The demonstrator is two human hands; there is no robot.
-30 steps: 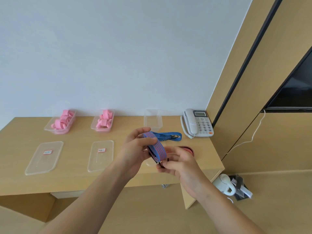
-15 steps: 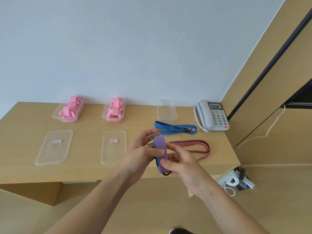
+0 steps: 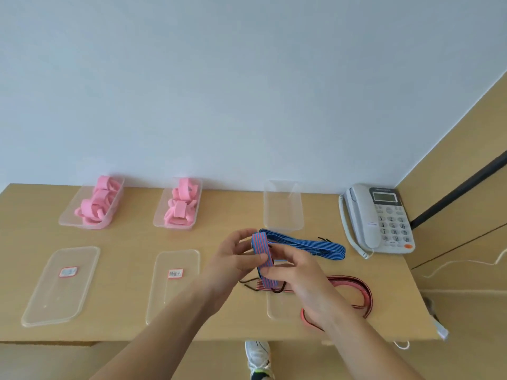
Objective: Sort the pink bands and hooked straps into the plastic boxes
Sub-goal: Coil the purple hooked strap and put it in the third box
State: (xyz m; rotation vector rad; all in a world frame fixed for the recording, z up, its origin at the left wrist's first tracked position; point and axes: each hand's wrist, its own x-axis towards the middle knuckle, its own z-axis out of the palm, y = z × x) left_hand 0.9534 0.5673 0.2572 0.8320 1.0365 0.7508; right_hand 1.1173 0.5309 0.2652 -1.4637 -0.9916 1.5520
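Note:
Both my hands hold a folded blue-and-red striped hooked strap [image 3: 262, 252] above the table's middle. My left hand [image 3: 236, 259] pinches its upper fold; my right hand [image 3: 297, 275] grips its lower part, a dark hook hanging below. A blue striped strap [image 3: 310, 244] lies behind them, in front of an empty clear box [image 3: 283, 205]. A red striped strap [image 3: 354, 286] curls on the table at the right. Two clear boxes, one at the far left [image 3: 90, 208] and one to its right [image 3: 178, 208], hold pink bands.
Three clear lids lie near the front edge: left lid [image 3: 59, 283], middle lid [image 3: 172, 281], and a third lid [image 3: 279, 305] partly under my right hand. A white telephone [image 3: 377, 219] stands at the back right. A wooden wall panel borders the table's right end.
The camera has tilted down and nearer to the table. My hands with the folded strap have moved forward over the table, toward the blue strap.

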